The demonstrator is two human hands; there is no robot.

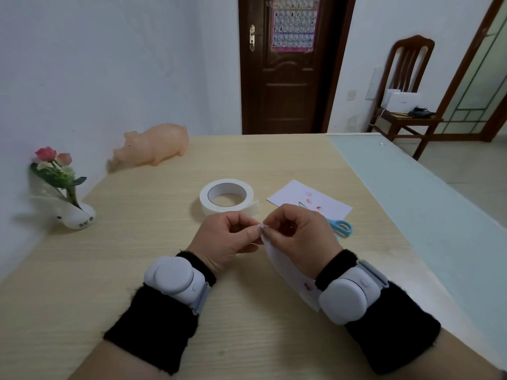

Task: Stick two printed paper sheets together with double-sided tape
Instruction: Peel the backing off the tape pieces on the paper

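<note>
My left hand (225, 239) and my right hand (299, 237) meet above the table's middle, fingertips pinching the top corner of a white printed sheet (285, 267). That sheet hangs down under my right wrist and shows small red prints. A second printed sheet (310, 200) lies flat on the table beyond my right hand. The white roll of double-sided tape (227, 197) lies flat just beyond my hands, its loose end sticking out to the right.
Blue-handled scissors (341, 227) lie right of my right hand, partly hidden by it. A pink pig figure (156, 146) and a small vase of flowers (65, 193) stand by the left wall. A pale green strip (411, 193) runs along the table's right side.
</note>
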